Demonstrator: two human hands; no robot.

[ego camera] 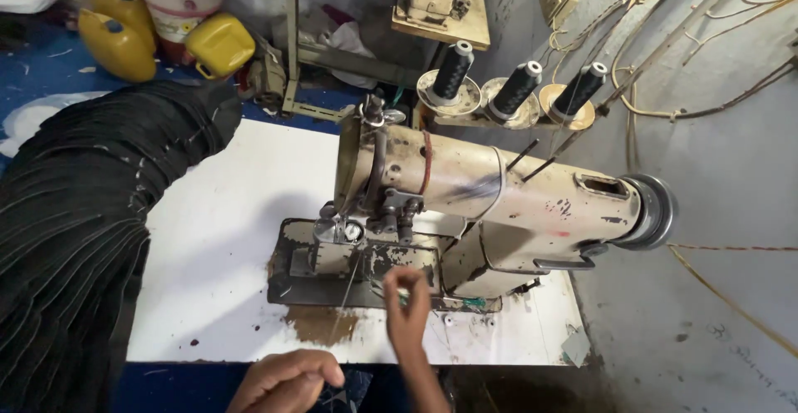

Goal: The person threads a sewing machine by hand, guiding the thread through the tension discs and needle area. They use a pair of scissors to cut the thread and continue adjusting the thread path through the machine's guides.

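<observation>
right hand [406,293] pinches thread [349,292]; sewing machine [465,205] just behind

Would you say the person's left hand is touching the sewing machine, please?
Apart. The head view shows the left hand at the table's near edge, with bare white tabletop between it and the sewing machine.

Two hands work at the near edge, a left hand [287,382] and a right hand [407,297]; one sewing machine [482,205] stands mid-table, three black thread cones [515,89] stand far behind it, and three yellow jerrycans [220,43] lie far left.
</observation>
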